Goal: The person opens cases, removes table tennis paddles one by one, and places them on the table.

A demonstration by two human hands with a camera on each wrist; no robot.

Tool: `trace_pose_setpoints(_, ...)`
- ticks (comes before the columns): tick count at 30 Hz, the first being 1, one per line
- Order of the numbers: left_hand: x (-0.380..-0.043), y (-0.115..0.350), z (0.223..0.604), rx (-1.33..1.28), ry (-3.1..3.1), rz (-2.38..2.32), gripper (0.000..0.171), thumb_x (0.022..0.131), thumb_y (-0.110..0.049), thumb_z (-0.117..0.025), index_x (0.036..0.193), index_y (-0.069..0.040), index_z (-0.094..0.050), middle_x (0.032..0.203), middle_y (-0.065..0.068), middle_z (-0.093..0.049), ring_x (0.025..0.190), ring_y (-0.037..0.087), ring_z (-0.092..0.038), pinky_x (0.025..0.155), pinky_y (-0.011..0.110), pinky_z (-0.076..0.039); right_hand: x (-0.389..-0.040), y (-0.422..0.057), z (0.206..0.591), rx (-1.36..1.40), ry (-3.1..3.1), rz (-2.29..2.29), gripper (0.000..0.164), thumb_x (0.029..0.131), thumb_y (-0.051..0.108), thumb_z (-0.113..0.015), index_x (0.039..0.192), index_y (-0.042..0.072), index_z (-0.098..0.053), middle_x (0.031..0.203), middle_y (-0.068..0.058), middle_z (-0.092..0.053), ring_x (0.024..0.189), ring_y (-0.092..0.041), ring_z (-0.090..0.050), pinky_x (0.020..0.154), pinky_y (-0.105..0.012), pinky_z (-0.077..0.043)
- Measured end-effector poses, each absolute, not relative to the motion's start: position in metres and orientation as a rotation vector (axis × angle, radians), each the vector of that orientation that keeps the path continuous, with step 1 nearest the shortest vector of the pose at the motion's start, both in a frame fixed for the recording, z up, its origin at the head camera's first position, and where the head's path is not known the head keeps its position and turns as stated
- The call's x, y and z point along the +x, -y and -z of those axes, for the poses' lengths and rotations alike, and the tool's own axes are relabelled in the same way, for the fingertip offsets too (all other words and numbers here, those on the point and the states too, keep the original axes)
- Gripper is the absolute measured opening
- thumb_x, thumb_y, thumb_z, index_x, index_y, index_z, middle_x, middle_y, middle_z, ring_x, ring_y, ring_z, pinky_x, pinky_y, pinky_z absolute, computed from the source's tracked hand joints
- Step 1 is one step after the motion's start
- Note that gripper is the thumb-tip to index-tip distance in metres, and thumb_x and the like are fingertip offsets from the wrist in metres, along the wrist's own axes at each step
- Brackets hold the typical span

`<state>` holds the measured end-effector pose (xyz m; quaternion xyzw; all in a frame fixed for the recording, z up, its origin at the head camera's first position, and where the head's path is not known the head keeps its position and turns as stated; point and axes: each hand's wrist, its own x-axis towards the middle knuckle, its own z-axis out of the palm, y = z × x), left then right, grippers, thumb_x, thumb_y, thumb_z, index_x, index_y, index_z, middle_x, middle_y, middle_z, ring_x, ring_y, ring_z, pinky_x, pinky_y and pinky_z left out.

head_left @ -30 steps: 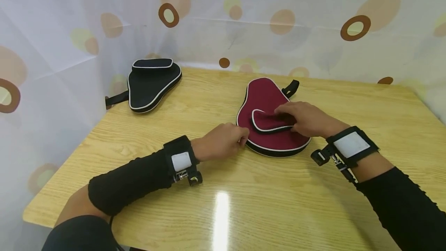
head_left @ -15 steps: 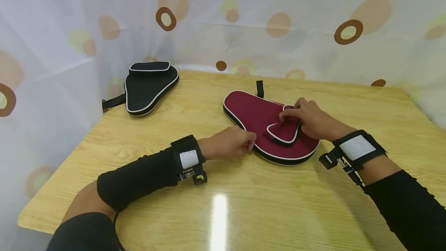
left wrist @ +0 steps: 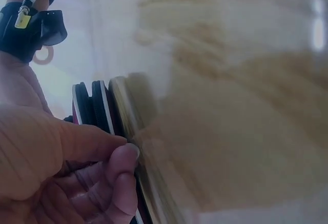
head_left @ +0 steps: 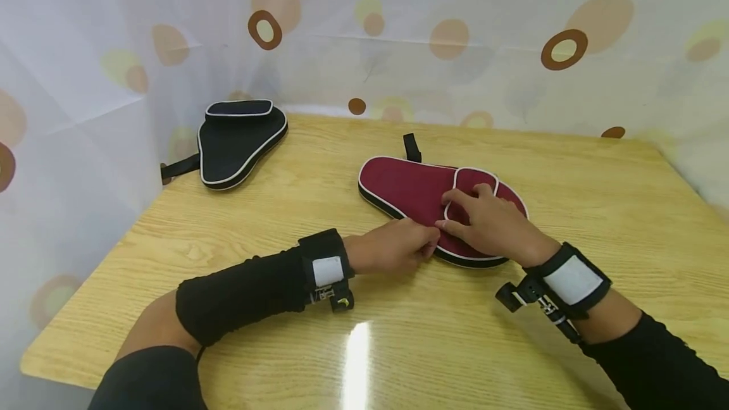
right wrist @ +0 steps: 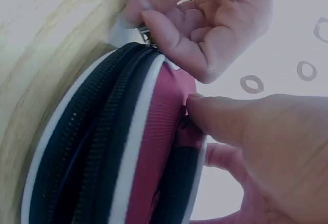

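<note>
A dark red table-tennis paddle case with white piping and black sides lies flat on the table, its narrow end pointing left. My left hand is at the case's near edge, thumb and forefinger pinching a small metal zipper pull. Below that pull, in the right wrist view, the zipper runs along the side with its two rows of teeth parted. My right hand rests with spread fingers over the raised pocket on top, its thumb touching the case close to my left hand.
A black case of the same shape lies at the back left, its strap hanging over the table's edge. A black strap sticks out behind the red case. A patterned curtain stands behind the wooden table.
The red case has turned counterclockwise, its narrow end swinging from the back to the left. My left hand has moved right along its edge. My right hand's fingers have spread over the pocket.
</note>
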<state>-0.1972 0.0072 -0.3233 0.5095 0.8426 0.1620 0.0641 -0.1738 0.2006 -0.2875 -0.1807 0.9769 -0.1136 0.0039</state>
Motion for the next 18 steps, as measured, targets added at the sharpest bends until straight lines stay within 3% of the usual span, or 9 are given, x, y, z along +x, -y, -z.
trace_pose_setpoints(3, -0.196, -0.007, 0.321, 1.535, -2.548, -0.478, 0.020, 0.081, 0.008, -0.052, 0.078, -0.012, -0.054, 0.071, -0.007, -0.048, 0.065, 0.007, -0.047, 0.057, 0.015, -0.035, -0.174, -0.202, 0.289, -0.602, -3.072, 0.357, 0.037, 0.093, 0.035, -0.060, 0.121, 0.012, -0.058, 0.117, -0.031, -0.052, 0.116, -0.044, -0.046, 0.076, -0.059, -0.045)
trace_pose_setpoints(10, -0.197, -0.007, 0.320, 1.531, -2.611, -0.422, 0.019, 0.083, 0.005, -0.052, 0.078, -0.013, -0.052, 0.070, -0.006, -0.048, 0.065, 0.009, -0.049, 0.058, 0.018, -0.037, -0.180, -0.210, 0.286, -0.677, -3.019, 0.385, 0.025, 0.091, 0.033, -0.062, 0.111, 0.018, -0.059, 0.109, -0.022, -0.050, 0.084, -0.031, -0.058, 0.066, -0.046, -0.047)
trace_pose_setpoints(18, -0.207, 0.000, 0.321, 1.459, -2.707, -0.412, 0.022, 0.081, 0.007, -0.050, 0.074, -0.014, -0.048, 0.066, -0.006, -0.043, 0.065, 0.010, -0.046, 0.056, 0.020, -0.035, -0.190, -0.232, 0.284, -0.823, -2.905, 0.463, 0.021, 0.091, 0.031, -0.064, 0.107, 0.019, -0.060, 0.120, -0.013, -0.052, 0.104, -0.025, -0.055, 0.077, -0.042, -0.046)
